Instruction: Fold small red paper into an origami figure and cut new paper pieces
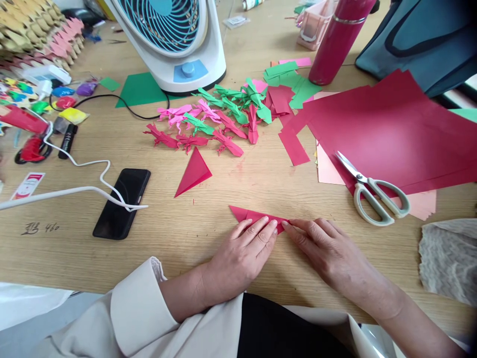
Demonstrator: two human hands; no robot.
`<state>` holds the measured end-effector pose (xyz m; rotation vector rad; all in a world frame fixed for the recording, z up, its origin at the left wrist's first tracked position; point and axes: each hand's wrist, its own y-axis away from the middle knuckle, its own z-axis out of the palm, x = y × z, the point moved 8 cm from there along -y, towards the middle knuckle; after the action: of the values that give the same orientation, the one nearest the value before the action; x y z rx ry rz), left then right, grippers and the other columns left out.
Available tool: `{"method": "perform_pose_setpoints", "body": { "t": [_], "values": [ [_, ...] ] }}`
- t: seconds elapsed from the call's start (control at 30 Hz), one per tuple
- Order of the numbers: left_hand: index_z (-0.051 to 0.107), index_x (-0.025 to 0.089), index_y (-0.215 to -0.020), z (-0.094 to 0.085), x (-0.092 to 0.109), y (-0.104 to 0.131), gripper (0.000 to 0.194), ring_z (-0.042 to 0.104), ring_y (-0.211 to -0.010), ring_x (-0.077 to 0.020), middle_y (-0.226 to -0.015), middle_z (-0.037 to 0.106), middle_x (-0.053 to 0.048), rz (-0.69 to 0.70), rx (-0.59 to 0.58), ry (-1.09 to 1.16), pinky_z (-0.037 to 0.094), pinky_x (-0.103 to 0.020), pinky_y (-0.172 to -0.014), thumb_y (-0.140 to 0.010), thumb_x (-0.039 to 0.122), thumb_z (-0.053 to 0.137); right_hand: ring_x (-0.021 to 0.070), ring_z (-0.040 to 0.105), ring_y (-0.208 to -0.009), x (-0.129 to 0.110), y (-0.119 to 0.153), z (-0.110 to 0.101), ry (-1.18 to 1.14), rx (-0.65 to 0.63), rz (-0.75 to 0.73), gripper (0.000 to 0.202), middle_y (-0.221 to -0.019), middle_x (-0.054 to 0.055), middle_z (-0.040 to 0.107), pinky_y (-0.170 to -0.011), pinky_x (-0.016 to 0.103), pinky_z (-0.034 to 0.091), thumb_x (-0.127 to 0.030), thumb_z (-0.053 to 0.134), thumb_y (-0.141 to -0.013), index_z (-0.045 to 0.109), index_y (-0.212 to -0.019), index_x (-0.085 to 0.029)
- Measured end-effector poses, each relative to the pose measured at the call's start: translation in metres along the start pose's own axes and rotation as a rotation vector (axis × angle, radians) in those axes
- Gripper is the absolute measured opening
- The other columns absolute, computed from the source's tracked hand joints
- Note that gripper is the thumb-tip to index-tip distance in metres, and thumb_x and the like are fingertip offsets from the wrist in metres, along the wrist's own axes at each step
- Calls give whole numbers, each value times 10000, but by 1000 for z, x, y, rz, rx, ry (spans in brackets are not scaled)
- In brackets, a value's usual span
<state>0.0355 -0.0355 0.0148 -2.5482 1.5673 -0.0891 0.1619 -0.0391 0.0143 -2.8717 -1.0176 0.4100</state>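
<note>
A folded red paper [242, 214] lies on the wooden table near its front edge. My left hand [244, 253] rests flat on top of it, fingers stretched out and pressing it down. At the paper's right end, my right hand [328, 253] pinches the tip between thumb and forefinger. Part of the paper is hidden under my fingers. Farther left lies a second folded red paper triangle [194, 174], touched by neither hand. Behind it are several small folded figures in pink, green and red [231, 107].
Scissors [363, 184] lie at the right, partly over large red sheets [391, 129]. A black phone [122, 204] with a white cable lies left. At the back stand a fan [186, 59], a red bottle [335, 44] and a blue bag [417, 44].
</note>
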Motion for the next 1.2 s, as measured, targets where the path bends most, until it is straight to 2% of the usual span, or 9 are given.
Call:
{"method": "perform_pose_setpoints", "body": {
  "t": [0.2, 0.5, 0.7, 1.0, 1.2],
  "values": [
    [558, 78, -1342, 2, 0, 1, 412, 461, -1371, -285, -1461, 520, -143, -15, 16, 10, 430, -441, -1082, -998, 120, 336, 244, 548, -861, -10, -6, 1, 109, -39, -48, 375, -1231, 195, 607, -733, 400, 544, -50, 390, -943, 614, -1243, -47],
    [561, 81, -1339, 2, 1, 1, 409, 453, -1372, -269, -1450, 533, -125, -27, 31, -4, 416, -428, -1087, -1005, 124, 329, 256, 553, -834, -16, -7, 1, 162, -7, -52, 419, -1129, 208, 630, -682, 404, 541, -53, 371, -947, 527, -1331, 8],
    [551, 84, -1349, 4, 1, 2, 422, 442, -1383, -262, -1468, 513, -130, -39, 19, -2, 414, -426, -1089, -1010, 128, 303, 245, 541, -841, -15, -6, 5, 155, -7, -30, 430, -1149, 190, 613, -702, 389, 537, -58, 366, -944, 511, -1347, -11],
    [534, 83, -1368, 5, 1, 1, 439, 448, -1381, -262, -1461, 524, -119, -44, 12, -7, 403, -420, -1091, -1017, 126, 274, 243, 519, -807, -17, -9, 3, 185, -5, -50, 412, -1085, 189, 613, -668, 387, 519, -60, 409, -920, 543, -1300, 27],
    [506, 89, -1395, 5, -1, 0, 449, 442, -1383, -251, -1465, 521, -112, -56, -11, -3, 394, -416, -1099, -1017, 136, 268, 258, 520, -863, -16, -7, 7, 195, 8, -26, 450, -1154, 195, 600, -721, 402, 508, -68, 438, -917, 503, -1354, 15]
  ]
}}
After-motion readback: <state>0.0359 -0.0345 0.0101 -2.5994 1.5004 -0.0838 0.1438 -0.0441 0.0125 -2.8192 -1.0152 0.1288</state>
